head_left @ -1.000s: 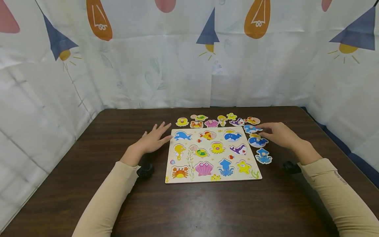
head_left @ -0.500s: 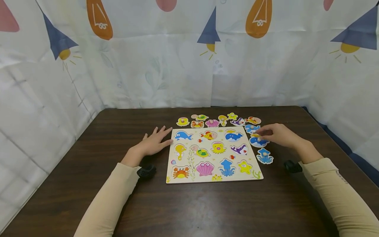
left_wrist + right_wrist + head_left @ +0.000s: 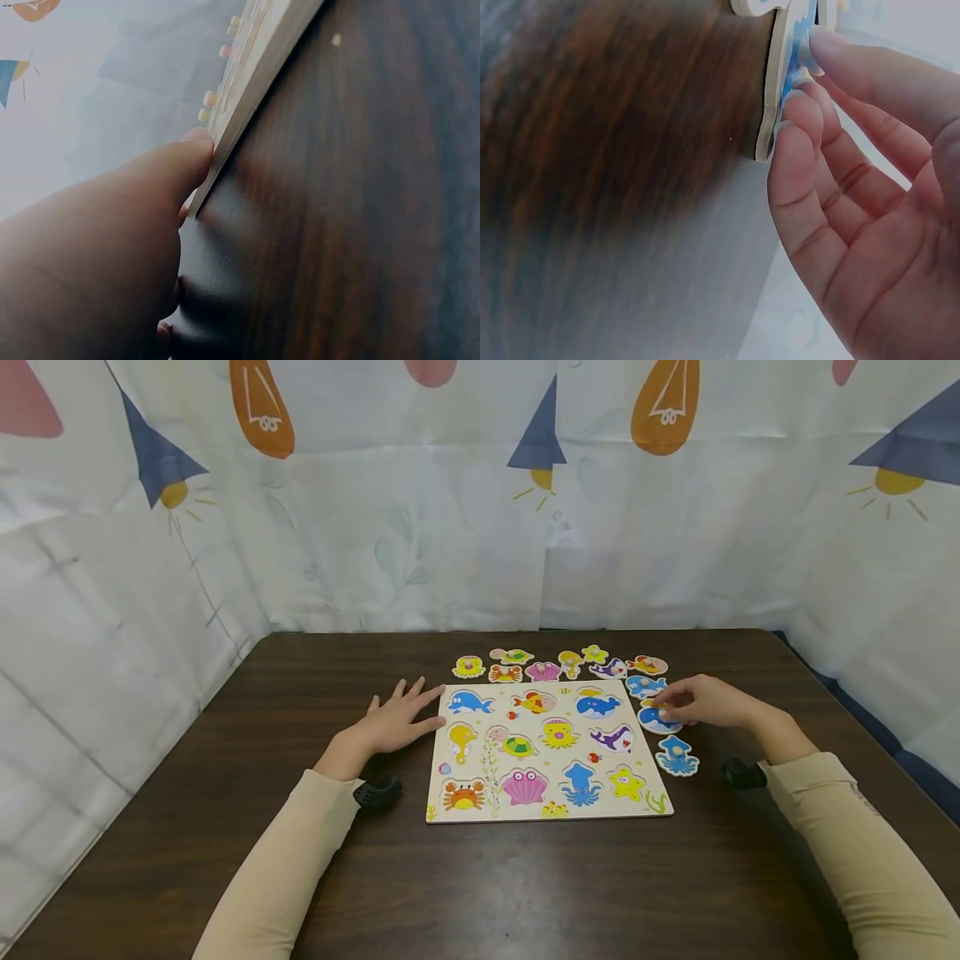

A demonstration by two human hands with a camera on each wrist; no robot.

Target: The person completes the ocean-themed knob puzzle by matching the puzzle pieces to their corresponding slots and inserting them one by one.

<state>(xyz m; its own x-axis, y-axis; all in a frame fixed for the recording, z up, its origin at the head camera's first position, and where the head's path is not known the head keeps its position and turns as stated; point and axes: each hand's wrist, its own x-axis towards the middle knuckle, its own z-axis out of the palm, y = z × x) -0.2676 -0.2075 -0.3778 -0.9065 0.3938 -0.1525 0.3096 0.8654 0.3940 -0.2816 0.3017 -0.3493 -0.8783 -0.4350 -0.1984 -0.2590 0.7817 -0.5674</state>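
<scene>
A wooden puzzle board (image 3: 487, 814) with sea-animal pictures lies on the dark table. My left hand (image 3: 390, 722) rests at its upper left corner, fingers spread, the thumb (image 3: 196, 154) touching the board's side edge (image 3: 251, 97) in the left wrist view. Beyond the board's right side, my right hand (image 3: 708, 702) pinches the small knob of a blue whale piece (image 3: 654, 720) with a yellow top. The right wrist view has thumb and fingertips at the knob (image 3: 808, 56), partly covering the piece. A blue squid piece (image 3: 677, 757) lies just nearer than that hand.
Another blue whale piece (image 3: 645, 686) and a red-and-yellow fish piece (image 3: 647, 665) lie just beyond the right hand. Along the board's far edge are several more knobbed pieces, among them a crab (image 3: 506, 674), a shell (image 3: 543, 672) and a turtle (image 3: 512, 656). A patterned curtain (image 3: 465, 552) hangs behind the table.
My right hand has moved from the plain blue whale piece toward me, to the yellow-topped whale piece, and now pinches its knob. The left hand stays at the board's corner.
</scene>
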